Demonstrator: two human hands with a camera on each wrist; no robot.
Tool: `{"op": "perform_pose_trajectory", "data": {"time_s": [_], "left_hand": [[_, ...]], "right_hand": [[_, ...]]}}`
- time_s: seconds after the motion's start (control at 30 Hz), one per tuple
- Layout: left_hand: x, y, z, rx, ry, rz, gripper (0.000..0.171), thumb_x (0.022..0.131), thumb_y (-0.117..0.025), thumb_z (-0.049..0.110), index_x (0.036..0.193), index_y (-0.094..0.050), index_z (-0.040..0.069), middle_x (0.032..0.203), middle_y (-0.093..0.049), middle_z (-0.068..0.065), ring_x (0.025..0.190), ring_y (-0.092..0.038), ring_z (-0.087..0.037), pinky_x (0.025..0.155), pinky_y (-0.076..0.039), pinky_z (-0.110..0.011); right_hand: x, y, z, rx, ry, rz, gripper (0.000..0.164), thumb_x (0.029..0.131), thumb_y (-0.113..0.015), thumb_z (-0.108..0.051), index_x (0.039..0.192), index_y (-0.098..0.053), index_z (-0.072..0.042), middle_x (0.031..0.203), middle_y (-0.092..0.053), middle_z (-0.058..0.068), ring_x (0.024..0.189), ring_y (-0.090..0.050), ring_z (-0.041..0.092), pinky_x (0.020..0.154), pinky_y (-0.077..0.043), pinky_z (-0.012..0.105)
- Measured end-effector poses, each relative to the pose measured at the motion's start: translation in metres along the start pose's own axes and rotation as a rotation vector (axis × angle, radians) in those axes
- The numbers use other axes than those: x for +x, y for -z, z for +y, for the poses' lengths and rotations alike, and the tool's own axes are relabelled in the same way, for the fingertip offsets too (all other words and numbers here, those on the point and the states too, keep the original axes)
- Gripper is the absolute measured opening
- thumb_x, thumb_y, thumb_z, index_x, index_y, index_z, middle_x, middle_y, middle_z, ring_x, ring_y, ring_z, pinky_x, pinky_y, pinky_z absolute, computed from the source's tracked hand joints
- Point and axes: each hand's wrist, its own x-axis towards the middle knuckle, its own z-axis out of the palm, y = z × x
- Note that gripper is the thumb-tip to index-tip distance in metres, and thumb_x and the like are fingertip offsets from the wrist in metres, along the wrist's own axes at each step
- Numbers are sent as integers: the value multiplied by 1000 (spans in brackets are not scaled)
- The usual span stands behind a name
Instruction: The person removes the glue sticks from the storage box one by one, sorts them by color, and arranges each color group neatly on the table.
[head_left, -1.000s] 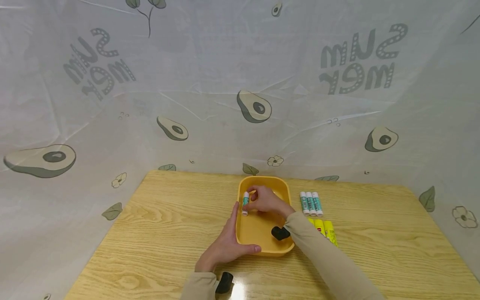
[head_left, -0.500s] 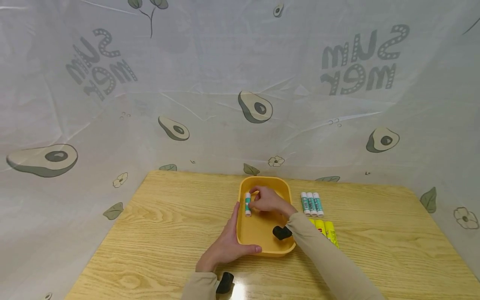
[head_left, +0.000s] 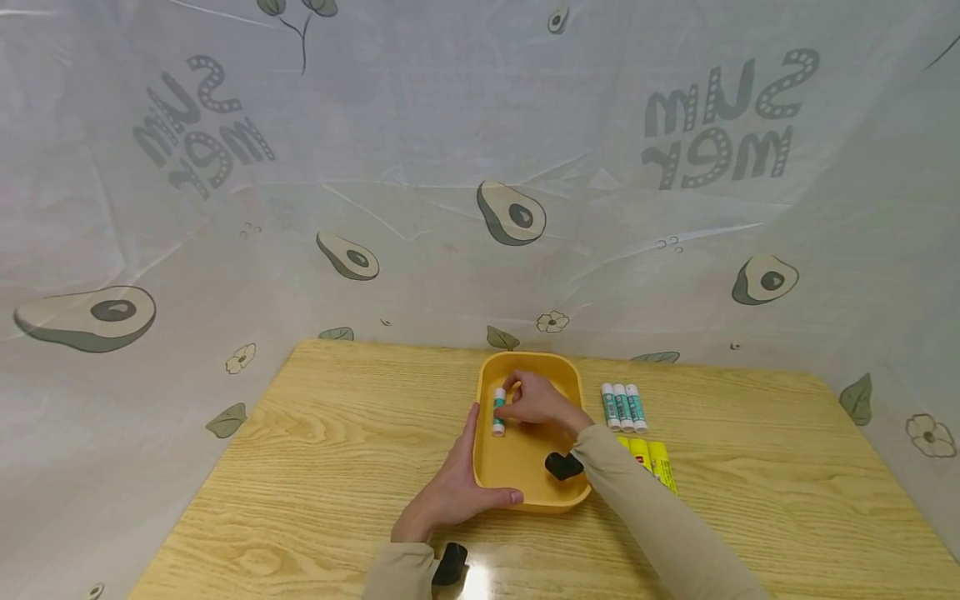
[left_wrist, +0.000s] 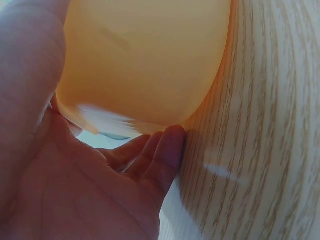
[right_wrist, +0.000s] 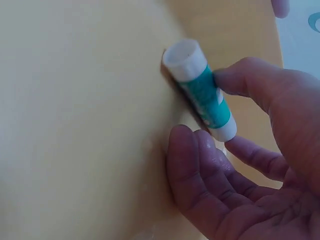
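In the head view, my left hand (head_left: 453, 490) holds the near left corner of a yellow-orange plastic tray (head_left: 513, 468), fingers along its left side and thumb over the front rim. The left wrist view shows those fingertips against the outer wall (left_wrist: 150, 65). Inside the tray, my right hand (head_left: 537, 400) pinches a white glue stick with a green label (head_left: 498, 426) near the left wall. Up close in the right wrist view, the thumb is on the label of the glue stick (right_wrist: 207, 100) and a finger touches its lower end.
Right of the tray, three matching white-and-green glue sticks (head_left: 622, 409) lie side by side on the wooden table (head_left: 750, 475). Several yellow tubes (head_left: 640, 452) lie nearer, partly hidden by the right sleeve (head_left: 637, 500). A printed white sheet (head_left: 435, 275) hangs behind the table.
The right hand has shifted the glue stick slightly right and nearer, away from the tray's left wall. The left hand stays on the tray.
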Motion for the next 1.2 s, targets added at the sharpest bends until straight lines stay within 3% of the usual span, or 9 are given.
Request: {"op": "perform_pose_trajectory", "data": {"time_s": [0.27,0.6,0.97,1.2], "left_hand": [[2,0,-2,10,-7,5,133,79,-87,44,165,13,24,171,-15,-12,155,-25,-33,125,-21,-61],[0,-1,-1,20,3,5,132,79,-86,46,165,12,25,172,-13,-11,156,-23,-33,124,-22,-61],[1,-1,-2,32,8,9,132,79,-86,48,165,12,25,172,-12,-9,155,-24,-32,124,-22,-61],[0,-1,-1,29,5,14,133,78,-86,47,165,13,24,172,-13,-11,155,-26,-33,124,-23,-62]], "right_hand": [[2,1,1,39,9,-25,41,84,-80,-12,121,-65,-5,74,-54,3,53,-59,20,54,-52,26],[1,-1,2,73,-20,-23,32,84,-81,-12,110,-65,-5,73,-56,4,56,-61,20,58,-57,27],[0,0,3,85,-43,-6,34,82,-80,-10,112,-65,-5,85,-57,8,65,-59,20,62,-57,26],[-6,6,2,189,-26,10,34,86,-77,-7,117,-64,-4,93,-56,10,74,-58,21,66,-58,28]]}}
